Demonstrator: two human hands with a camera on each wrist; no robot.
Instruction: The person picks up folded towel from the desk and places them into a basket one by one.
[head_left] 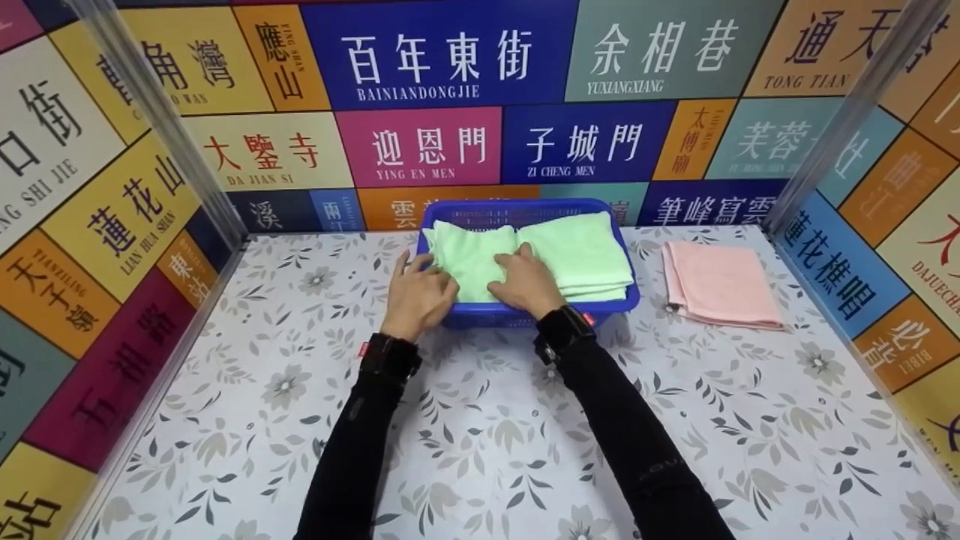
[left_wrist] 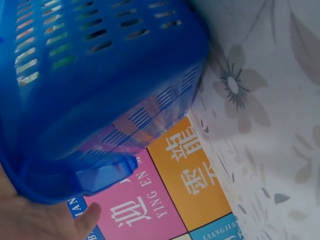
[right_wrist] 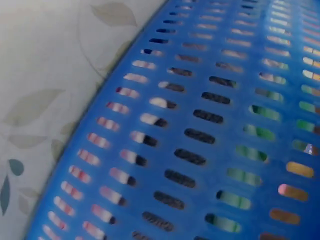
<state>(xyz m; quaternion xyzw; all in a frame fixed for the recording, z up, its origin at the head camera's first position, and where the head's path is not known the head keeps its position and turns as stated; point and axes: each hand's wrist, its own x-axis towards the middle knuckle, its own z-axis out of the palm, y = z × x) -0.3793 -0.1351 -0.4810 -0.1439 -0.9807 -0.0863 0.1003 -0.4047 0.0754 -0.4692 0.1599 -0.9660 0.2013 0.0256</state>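
A blue slotted plastic basket [head_left: 525, 306] stands at the back of the table and holds two folded light green towels side by side, a left towel [head_left: 476, 251] and a right towel [head_left: 581, 251]. My left hand [head_left: 420, 295] is at the basket's left front corner, its fingers reaching over the rim by the left towel. In the left wrist view part of that hand [left_wrist: 42, 220] shows beside the basket rim [left_wrist: 55, 195]. With bent fingers my right hand [head_left: 527, 279] touches the left towel near where the two meet. The right wrist view shows only the slotted basket wall [right_wrist: 200, 130] and tabletop.
A folded pink towel [head_left: 724, 285] lies on the table to the right of the basket. The tabletop [head_left: 480, 435] has a leaf and flower print. Behind it rises a wall of coloured sign panels [head_left: 420, 146], with similar panels on both sides.
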